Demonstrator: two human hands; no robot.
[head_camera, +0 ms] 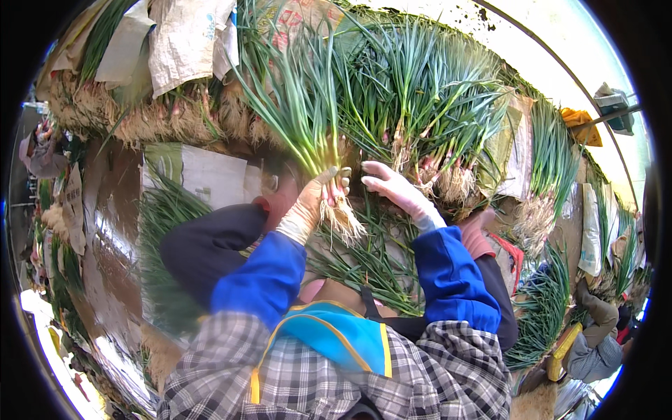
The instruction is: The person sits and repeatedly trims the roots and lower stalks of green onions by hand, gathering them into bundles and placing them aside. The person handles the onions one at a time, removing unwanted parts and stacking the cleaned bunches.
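Note:
My left hand [315, 202], in a pale glove, grips a bunch of green-leaved allium plants [315, 131] just above their roots. The reddish bulbs and pale roots hang below my fingers, and the long leaves fan upward. My right hand [391, 189], gloved too, is held a little to the right of the bunch with its fingers apart and nothing in it. Beyond it lies a large heap of similar plants [409, 79], roots towards me. Loose green plants [367, 262] lie between my legs.
Woven sacks [184, 47] cover more rooted plants at the upper left. Leafy piles lie beside my left knee [168, 210] and at the right [546, 310]. A metal pole [604, 118] juts in at the upper right. Other people sit at the far left [44, 152] and lower right [596, 352].

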